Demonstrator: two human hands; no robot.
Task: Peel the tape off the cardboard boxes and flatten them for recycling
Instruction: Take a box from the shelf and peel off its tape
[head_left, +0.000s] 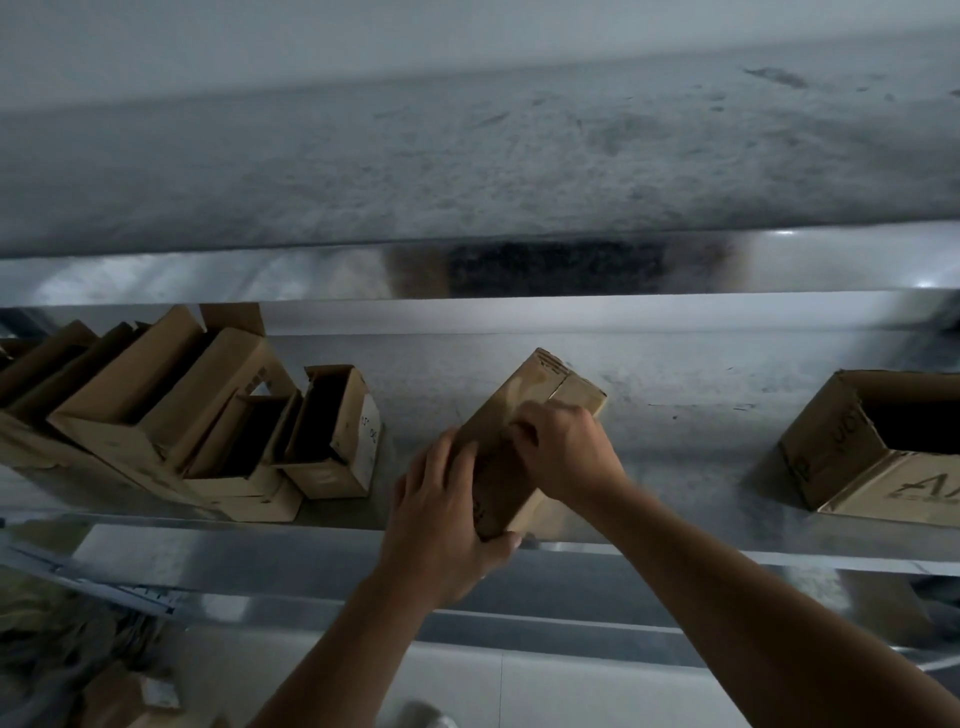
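Note:
A small closed cardboard box (540, 395) lies at an angle on the metal shelf (675, 395), near its front edge. My left hand (441, 514) grips the box's near end, thumb under its lower corner. My right hand (563, 452) lies on top of the box with its fingers curled at the middle of the top face, where the seam runs. Whether tape is between the fingers is too blurred to tell.
Several opened and emptied cardboard boxes (171, 415) lean together at the shelf's left. An open-topped larger box (852, 457) stands at the right. Cardboard scraps (119, 691) lie on the floor at lower left. A grey wall rises behind the shelf.

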